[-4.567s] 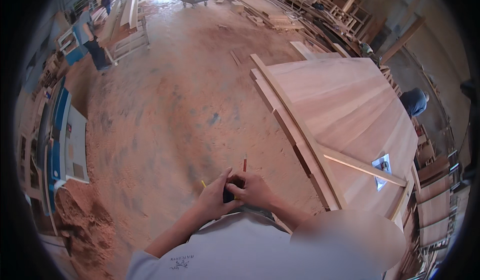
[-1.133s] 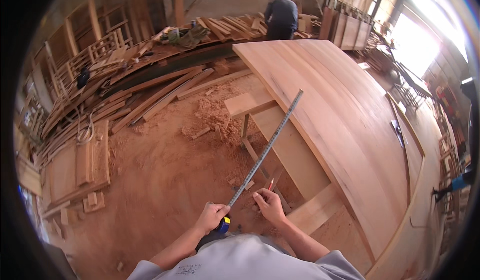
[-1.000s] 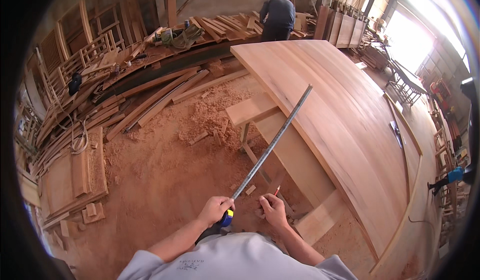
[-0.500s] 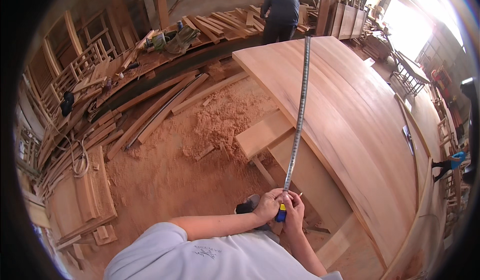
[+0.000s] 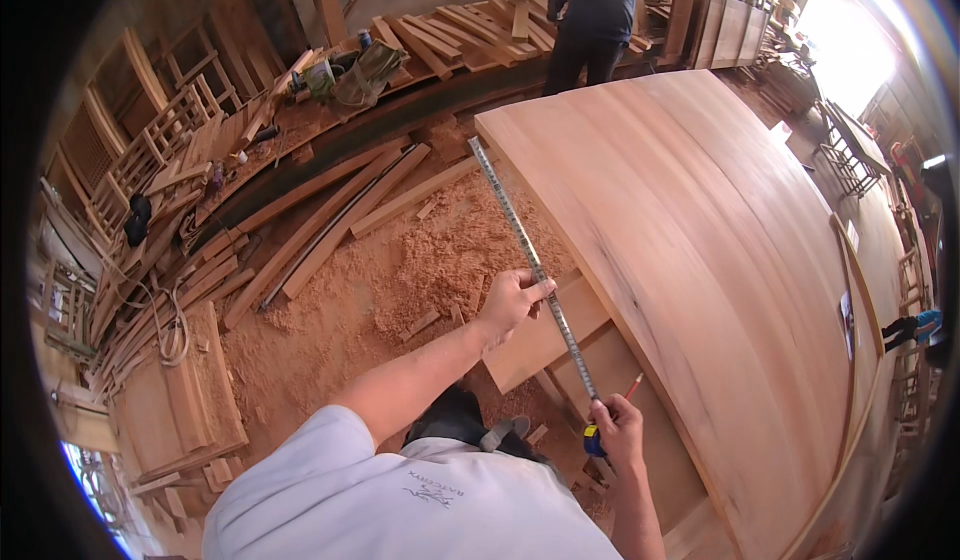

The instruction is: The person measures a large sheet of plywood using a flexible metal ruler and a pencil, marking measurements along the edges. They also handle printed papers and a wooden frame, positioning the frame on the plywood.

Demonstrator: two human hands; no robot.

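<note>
A tape measure with a blue and yellow case (image 5: 593, 441) is in my right hand (image 5: 619, 428), closed around it. A red pencil (image 5: 634, 387) also sticks out from that hand. The metal tape blade (image 5: 510, 212) runs out from the case, and its far end lies beside the near left corner of a large wooden panel (image 5: 690, 260). Partway along the blade, my left hand (image 5: 516, 303) grips it between thumb and fingers. Beneath the blade, a shorter board (image 5: 540, 345) shows next to the panel's left edge.
Sawdust and offcuts cover the floor (image 5: 330, 360). Long timber strips (image 5: 340, 220) lie at the left, near a bench heaped with wood pieces (image 5: 470, 35). A person in dark clothes (image 5: 592, 20) bends over at the back. Stacked boards (image 5: 180, 385) lie at the lower left.
The tape blade has swung left from over the panel to its left edge. My left hand has moved from the case up along the blade. My right hand has shifted slightly right.
</note>
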